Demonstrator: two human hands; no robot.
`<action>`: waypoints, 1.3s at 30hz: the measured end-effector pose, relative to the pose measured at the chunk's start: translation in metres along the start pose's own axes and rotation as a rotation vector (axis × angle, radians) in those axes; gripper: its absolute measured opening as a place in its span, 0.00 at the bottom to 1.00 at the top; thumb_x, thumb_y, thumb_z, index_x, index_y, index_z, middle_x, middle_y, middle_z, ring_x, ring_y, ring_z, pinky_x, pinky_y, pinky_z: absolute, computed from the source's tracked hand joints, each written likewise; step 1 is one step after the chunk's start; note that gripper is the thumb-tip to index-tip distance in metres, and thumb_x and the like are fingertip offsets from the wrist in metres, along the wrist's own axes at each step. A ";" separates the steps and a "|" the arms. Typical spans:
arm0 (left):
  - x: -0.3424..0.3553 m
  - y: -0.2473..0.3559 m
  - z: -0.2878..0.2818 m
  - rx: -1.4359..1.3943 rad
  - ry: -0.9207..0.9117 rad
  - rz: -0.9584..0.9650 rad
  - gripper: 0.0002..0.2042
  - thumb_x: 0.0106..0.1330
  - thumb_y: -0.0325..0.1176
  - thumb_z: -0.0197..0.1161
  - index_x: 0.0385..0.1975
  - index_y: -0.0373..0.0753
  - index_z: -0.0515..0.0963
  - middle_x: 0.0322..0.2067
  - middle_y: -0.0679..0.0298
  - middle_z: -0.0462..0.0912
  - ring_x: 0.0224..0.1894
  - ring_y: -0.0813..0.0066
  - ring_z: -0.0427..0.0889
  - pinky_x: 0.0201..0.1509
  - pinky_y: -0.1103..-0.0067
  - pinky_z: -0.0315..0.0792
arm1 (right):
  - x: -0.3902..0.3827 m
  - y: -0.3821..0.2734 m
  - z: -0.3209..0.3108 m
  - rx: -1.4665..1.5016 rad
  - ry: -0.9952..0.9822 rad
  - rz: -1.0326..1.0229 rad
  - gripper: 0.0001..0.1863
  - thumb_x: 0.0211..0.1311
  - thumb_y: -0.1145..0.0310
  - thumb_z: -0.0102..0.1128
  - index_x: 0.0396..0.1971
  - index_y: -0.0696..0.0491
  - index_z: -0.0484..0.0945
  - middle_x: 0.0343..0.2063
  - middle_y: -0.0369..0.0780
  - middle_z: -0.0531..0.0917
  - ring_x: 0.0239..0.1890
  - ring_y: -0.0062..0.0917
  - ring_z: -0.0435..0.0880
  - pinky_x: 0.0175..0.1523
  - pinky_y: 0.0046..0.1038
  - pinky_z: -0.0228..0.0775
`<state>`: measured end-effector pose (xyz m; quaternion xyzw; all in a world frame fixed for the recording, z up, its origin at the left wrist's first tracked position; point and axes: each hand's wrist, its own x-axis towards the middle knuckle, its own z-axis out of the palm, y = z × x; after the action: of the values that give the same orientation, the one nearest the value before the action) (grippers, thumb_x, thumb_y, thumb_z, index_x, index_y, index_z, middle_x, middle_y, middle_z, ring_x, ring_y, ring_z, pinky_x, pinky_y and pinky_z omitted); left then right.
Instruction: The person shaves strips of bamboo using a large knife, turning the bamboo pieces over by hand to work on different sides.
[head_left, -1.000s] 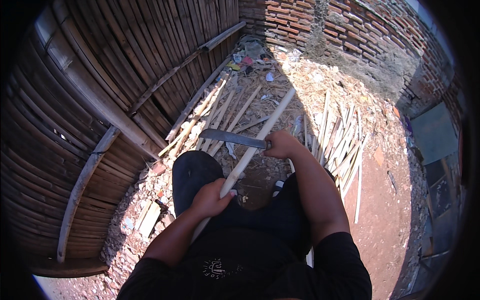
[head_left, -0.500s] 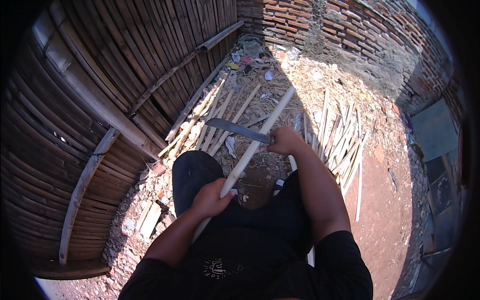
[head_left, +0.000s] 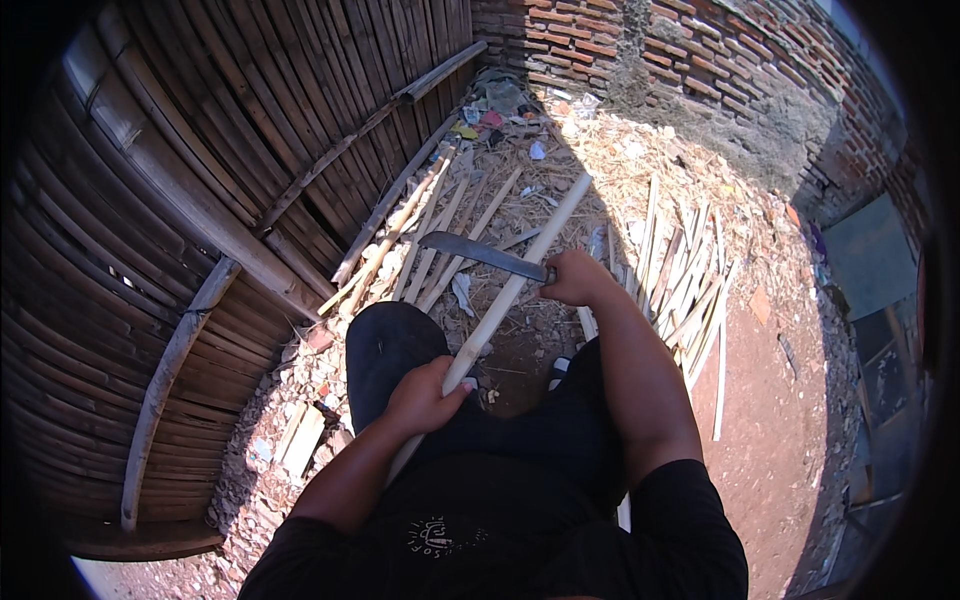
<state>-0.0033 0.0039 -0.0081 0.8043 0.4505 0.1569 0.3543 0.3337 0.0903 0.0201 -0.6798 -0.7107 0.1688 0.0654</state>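
Left hand (head_left: 425,397): wrapped around the lower part of a pale pole (head_left: 495,313), close in front of the lap, fingers closed on the wood.
Right hand (head_left: 580,279): clenched on the handle of a machete (head_left: 475,251), out past the lap and to the right of the pole, fingers curled in.
Pole: slanted up and to the right from the left hand, beside the inner side of the left knee (head_left: 390,335), far end at the edge of the shadow.
Machete: crosswise above the pole, dark blade pointing left; contact with the wood impossible to tell from this angle.
Wood strips (head_left: 690,290): piled loosely in sunlight to the right, with thinner sticks (head_left: 440,240) lying to the left of the pole.
Surroundings: rubble and straw (head_left: 620,150) underfoot, slatted wall (head_left: 230,130) at left, brick wall (head_left: 690,60) ahead.
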 end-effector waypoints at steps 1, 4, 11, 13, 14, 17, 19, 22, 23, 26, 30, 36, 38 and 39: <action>0.000 0.001 0.000 0.005 0.005 0.008 0.19 0.66 0.44 0.67 0.47 0.35 0.77 0.34 0.46 0.84 0.38 0.46 0.85 0.42 0.61 0.77 | 0.001 0.001 0.002 0.000 -0.003 0.001 0.26 0.47 0.49 0.75 0.43 0.52 0.87 0.41 0.49 0.87 0.48 0.45 0.86 0.55 0.43 0.77; 0.000 0.000 0.001 -0.001 0.011 0.009 0.19 0.66 0.44 0.67 0.47 0.35 0.77 0.34 0.46 0.84 0.38 0.46 0.85 0.43 0.61 0.77 | 0.002 -0.002 0.006 -0.002 -0.020 -0.048 0.27 0.47 0.49 0.75 0.43 0.52 0.87 0.40 0.49 0.87 0.48 0.45 0.86 0.55 0.43 0.77; -0.001 -0.001 0.001 -0.002 0.017 0.013 0.20 0.66 0.44 0.67 0.48 0.35 0.77 0.34 0.46 0.84 0.39 0.45 0.85 0.43 0.61 0.77 | -0.001 -0.013 0.001 -0.026 -0.079 -0.128 0.27 0.48 0.49 0.75 0.45 0.51 0.87 0.40 0.49 0.87 0.48 0.44 0.86 0.55 0.43 0.77; 0.000 -0.001 0.001 0.012 0.014 0.022 0.20 0.66 0.44 0.67 0.48 0.35 0.77 0.34 0.45 0.84 0.38 0.45 0.85 0.43 0.61 0.77 | -0.002 -0.009 0.001 -0.004 -0.047 -0.080 0.27 0.48 0.49 0.75 0.45 0.51 0.87 0.40 0.49 0.87 0.48 0.44 0.86 0.55 0.43 0.77; 0.000 -0.002 0.001 0.019 0.014 0.027 0.20 0.66 0.44 0.67 0.48 0.35 0.77 0.34 0.45 0.84 0.38 0.45 0.85 0.43 0.61 0.77 | -0.003 -0.007 0.001 0.007 -0.031 -0.057 0.27 0.48 0.49 0.75 0.45 0.51 0.87 0.40 0.49 0.87 0.48 0.44 0.86 0.55 0.43 0.77; 0.000 -0.002 0.002 0.009 0.020 0.026 0.19 0.66 0.44 0.67 0.47 0.35 0.77 0.33 0.46 0.84 0.37 0.45 0.85 0.42 0.61 0.77 | -0.002 -0.003 -0.003 0.019 -0.012 0.009 0.27 0.48 0.49 0.76 0.44 0.52 0.87 0.39 0.49 0.87 0.48 0.44 0.86 0.55 0.43 0.77; 0.000 0.001 0.001 0.007 0.005 0.008 0.19 0.66 0.44 0.67 0.47 0.35 0.77 0.33 0.46 0.84 0.37 0.46 0.85 0.42 0.61 0.77 | 0.000 0.000 -0.001 0.002 -0.013 -0.001 0.27 0.47 0.49 0.76 0.43 0.53 0.87 0.39 0.49 0.87 0.47 0.45 0.86 0.55 0.43 0.77; 0.000 0.001 0.001 0.004 0.008 0.009 0.19 0.66 0.44 0.67 0.47 0.35 0.77 0.33 0.46 0.84 0.37 0.46 0.85 0.42 0.61 0.77 | 0.000 -0.002 0.002 0.001 -0.019 -0.043 0.27 0.47 0.49 0.76 0.43 0.54 0.87 0.38 0.50 0.87 0.47 0.46 0.86 0.55 0.42 0.77; 0.000 0.000 0.001 0.003 0.014 0.014 0.19 0.66 0.44 0.67 0.47 0.35 0.77 0.33 0.46 0.84 0.37 0.46 0.85 0.42 0.61 0.77 | 0.000 -0.003 0.003 0.005 -0.022 -0.061 0.27 0.47 0.49 0.75 0.42 0.54 0.87 0.38 0.50 0.87 0.46 0.46 0.86 0.55 0.42 0.77; 0.000 0.001 0.001 0.018 0.002 0.006 0.19 0.66 0.44 0.67 0.47 0.35 0.77 0.33 0.46 0.84 0.37 0.45 0.85 0.42 0.60 0.77 | 0.002 -0.007 0.006 -0.002 -0.061 -0.106 0.27 0.47 0.49 0.75 0.43 0.54 0.87 0.39 0.50 0.87 0.47 0.45 0.86 0.55 0.42 0.77; 0.000 0.001 0.001 0.025 -0.001 0.008 0.19 0.66 0.44 0.67 0.47 0.35 0.77 0.34 0.45 0.84 0.38 0.44 0.85 0.43 0.60 0.77 | 0.000 -0.011 0.003 -0.027 -0.076 -0.086 0.28 0.48 0.49 0.75 0.44 0.54 0.87 0.41 0.49 0.87 0.49 0.45 0.86 0.56 0.42 0.76; 0.000 0.001 0.002 0.030 -0.003 0.012 0.19 0.67 0.44 0.66 0.48 0.35 0.77 0.35 0.45 0.84 0.39 0.44 0.85 0.44 0.60 0.77 | -0.001 -0.009 0.004 -0.029 -0.061 -0.087 0.28 0.47 0.49 0.75 0.45 0.53 0.87 0.42 0.49 0.87 0.49 0.44 0.85 0.56 0.42 0.76; 0.000 0.000 0.002 0.030 0.002 0.013 0.19 0.67 0.44 0.66 0.48 0.35 0.77 0.35 0.45 0.84 0.39 0.44 0.85 0.44 0.60 0.77 | -0.002 -0.012 0.002 -0.034 -0.073 -0.080 0.28 0.47 0.49 0.75 0.45 0.53 0.87 0.42 0.49 0.87 0.49 0.44 0.85 0.56 0.42 0.77; 0.000 0.000 0.003 0.029 0.005 0.016 0.19 0.67 0.44 0.66 0.48 0.35 0.77 0.35 0.45 0.84 0.39 0.44 0.85 0.44 0.60 0.77 | -0.002 -0.012 0.002 -0.038 -0.072 -0.080 0.28 0.47 0.49 0.75 0.45 0.53 0.87 0.42 0.49 0.87 0.49 0.44 0.85 0.56 0.42 0.77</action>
<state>-0.0018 0.0027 -0.0099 0.8126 0.4472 0.1553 0.3399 0.3219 0.0882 0.0223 -0.6454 -0.7423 0.1768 0.0338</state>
